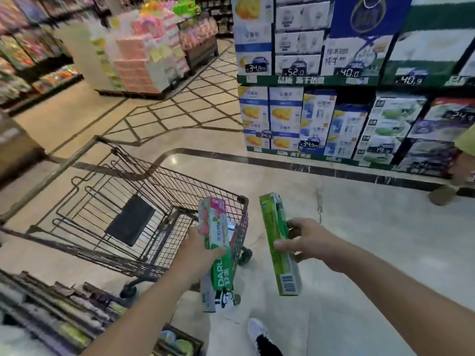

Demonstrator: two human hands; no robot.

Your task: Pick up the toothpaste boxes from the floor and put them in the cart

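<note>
Cart (pixel 144 191) basket sits just left of both boxes, so the left hand (pixel 198 250), fingers wrapped round the pink-green toothpaste box (pixel 217 253) at its rim, is nearer than the right hand (pixel 305 240) pinching the green toothpaste box (pixel 279 242), both boxes lengthwise upright-ish.

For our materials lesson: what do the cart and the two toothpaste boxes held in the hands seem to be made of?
Cart: metal wire, probably coated dark; thin welded grid bars show.
Toothpaste box in the left hand, marked DARLIE: printed cardboard, slightly glossy, with sharp folded edges.
Green toothpaste box in the right hand: likely the same cardboard; a barcode is printed on it.
</note>
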